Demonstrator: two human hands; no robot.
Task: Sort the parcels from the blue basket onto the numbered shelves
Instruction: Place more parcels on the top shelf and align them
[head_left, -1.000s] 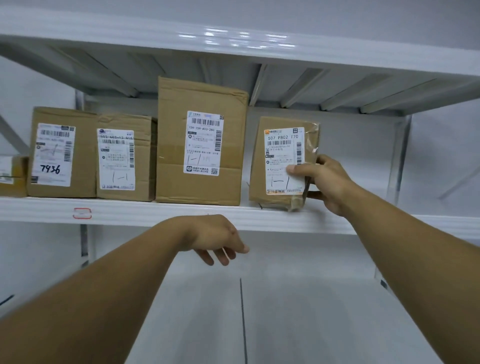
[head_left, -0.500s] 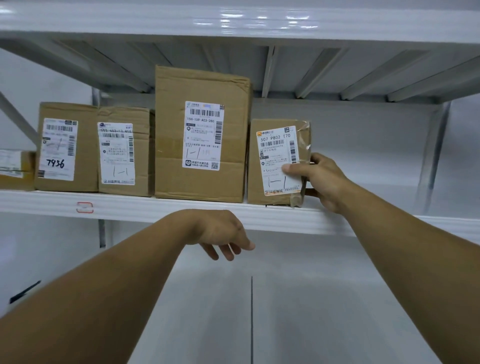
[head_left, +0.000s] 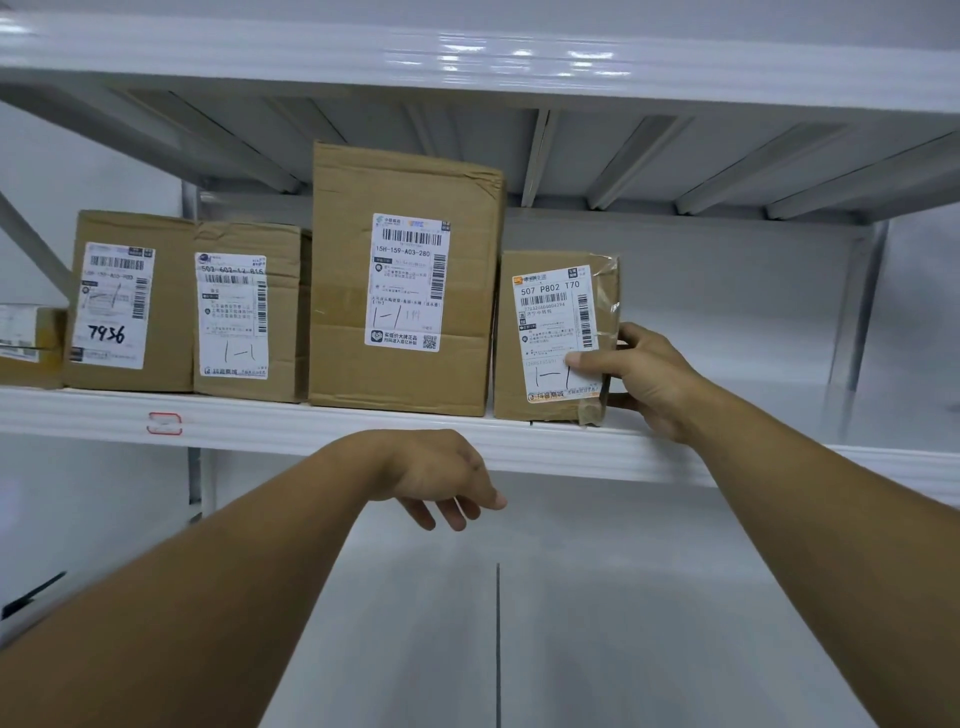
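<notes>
The small brown cardboard parcel (head_left: 550, 338) with the white shipping label stands upright on the white metal shelf (head_left: 322, 423), at about three o'clock from the tall brown cardboard box (head_left: 402, 280), just beside it with only a thin gap between them. The right hand (head_left: 641, 376) grips the parcel's right edge: the thumb (head_left: 587, 361) lies flat on the label near the hand-written "1-1", and the other fingers go behind the box, so it is pinched front to back. The left hand (head_left: 441, 475) hangs free at six o'clock below the shelf edge, its fingers loose and a little spread, holding nothing.

The step in hand seems to be the seating of this parcel in the row. To do it well, I would keep it upright and slide it toward nine o'clock until its side meets the tall box, then push it back so the front faces make one line — the label must stay readable from the front. The tape (head_left: 608, 291) on the right corner looks loose and wrinkled, so the fingers should come off slowly and not catch it. The two shorter brown cardboard boxes (head_left: 192, 306) farther at nine o'clock bear similar labels, one also marked "1-1". The blue basket is not in view.
</notes>
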